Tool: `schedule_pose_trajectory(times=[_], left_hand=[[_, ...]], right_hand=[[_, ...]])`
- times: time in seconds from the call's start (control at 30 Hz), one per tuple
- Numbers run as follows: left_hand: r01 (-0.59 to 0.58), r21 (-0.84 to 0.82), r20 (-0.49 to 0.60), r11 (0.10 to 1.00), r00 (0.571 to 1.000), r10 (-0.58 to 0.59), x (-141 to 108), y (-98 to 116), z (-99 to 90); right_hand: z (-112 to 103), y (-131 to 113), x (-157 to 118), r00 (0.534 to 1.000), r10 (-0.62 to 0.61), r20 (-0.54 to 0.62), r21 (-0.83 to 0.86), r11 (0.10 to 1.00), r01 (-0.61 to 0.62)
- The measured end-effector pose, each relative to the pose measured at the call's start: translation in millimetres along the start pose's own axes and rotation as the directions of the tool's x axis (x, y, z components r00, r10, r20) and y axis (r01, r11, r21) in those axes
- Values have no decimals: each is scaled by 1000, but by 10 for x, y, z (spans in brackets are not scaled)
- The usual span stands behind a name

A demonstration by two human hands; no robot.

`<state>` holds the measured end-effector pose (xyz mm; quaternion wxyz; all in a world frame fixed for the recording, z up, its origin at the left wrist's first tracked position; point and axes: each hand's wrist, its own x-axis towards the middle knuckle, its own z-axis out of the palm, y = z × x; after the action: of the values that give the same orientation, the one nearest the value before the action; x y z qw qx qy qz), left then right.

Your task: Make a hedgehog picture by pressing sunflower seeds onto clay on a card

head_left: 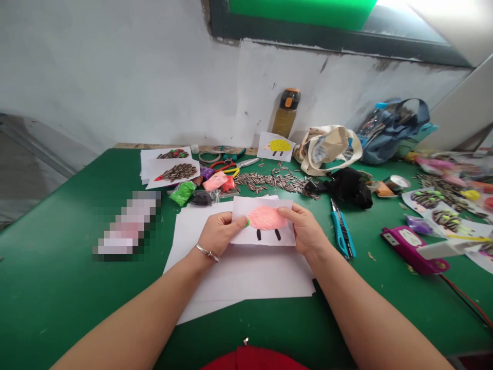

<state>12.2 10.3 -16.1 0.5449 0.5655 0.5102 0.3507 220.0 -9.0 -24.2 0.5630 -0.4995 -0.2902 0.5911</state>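
Observation:
A white paper card (242, 237) is held up between both hands, above a stack of white paper (246, 277). On the card is a pink oval clay body (265, 218) with two short black legs and a bit of green at its left end. My left hand (221, 231) pinches the card's left edge, thumb by the green bit. My right hand (306, 228) grips the right edge, its thumb on top near the pink clay. Bags of coloured clay (183, 193) lie just beyond the paper stack.
Loose sunflower seeds (265, 181) and pliers (246, 162) lie beyond the card. A blue utility knife (341, 228) and a magenta device (414, 249) with a cord are at right. Seed-covered cards (175, 174) sit back left, a bottle (287, 113) at the wall.

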Motion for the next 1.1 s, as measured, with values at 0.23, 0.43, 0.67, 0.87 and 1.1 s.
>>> schedule_pose_trajectory(times=[0.23, 0.43, 0.67, 0.87, 1.1], left_hand=[[10, -9, -19, 1000, 1000, -10, 13, -27, -15], [-14, -1, 5, 1000, 1000, 14, 6, -20, -18], [27, -67, -8, 997, 1000, -27, 21, -66, -21], [22, -55, 2, 998, 1000, -22, 11, -42, -11], [-9, 8, -22, 1000, 1000, 9, 3, -35, -10]], right_hand=[[7, -22, -19, 999, -9, 39, 28, 1000, 8], [26, -17, -18, 1000, -15, 3, -10, 1000, 15], [2, -24, -26, 998, -10, 61, -10, 1000, 11], [-17, -3, -17, 999, -5, 33, -40, 999, 6], [-1, -12, -24, 1000, -2, 21, -32, 999, 3]])
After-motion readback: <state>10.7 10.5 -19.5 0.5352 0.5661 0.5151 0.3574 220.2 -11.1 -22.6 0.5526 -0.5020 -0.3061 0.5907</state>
